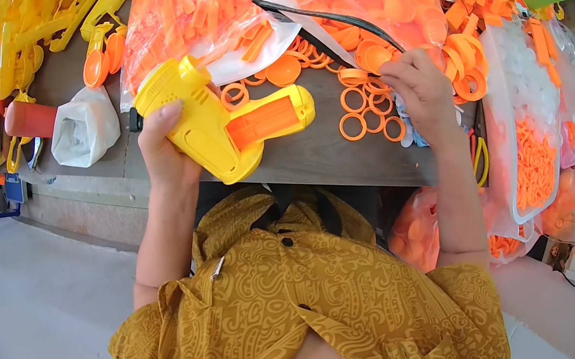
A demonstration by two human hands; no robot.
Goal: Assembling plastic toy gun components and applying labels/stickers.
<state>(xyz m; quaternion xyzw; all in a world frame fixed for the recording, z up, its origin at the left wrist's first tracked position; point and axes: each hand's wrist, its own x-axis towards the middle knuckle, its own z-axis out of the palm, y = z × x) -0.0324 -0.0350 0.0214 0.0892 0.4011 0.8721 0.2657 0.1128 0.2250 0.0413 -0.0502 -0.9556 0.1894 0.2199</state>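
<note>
My left hand (171, 150) is wrapped round a yellow plastic toy gun body (205, 128), thumb on its side. An orange insert (262, 122) fills the opening in its handle. The gun is tilted, held above the table's near edge. My right hand (422, 90) is over the orange parts to the right, its fingertips pinched together beside an orange cup-shaped piece (375, 55). Whatever may be between those fingertips is hidden. Several loose orange rings (353, 126) lie on the table just left of this hand.
Clear bags of orange parts (196, 11) cover the table's far side, a black strip (328, 15) across them. Yellow parts (20, 57), a red-handled tool (31, 119) and a white bag (85, 129) sit left. A bin of small orange pieces (534, 167) stands right, near yellow-handled pliers (482, 159).
</note>
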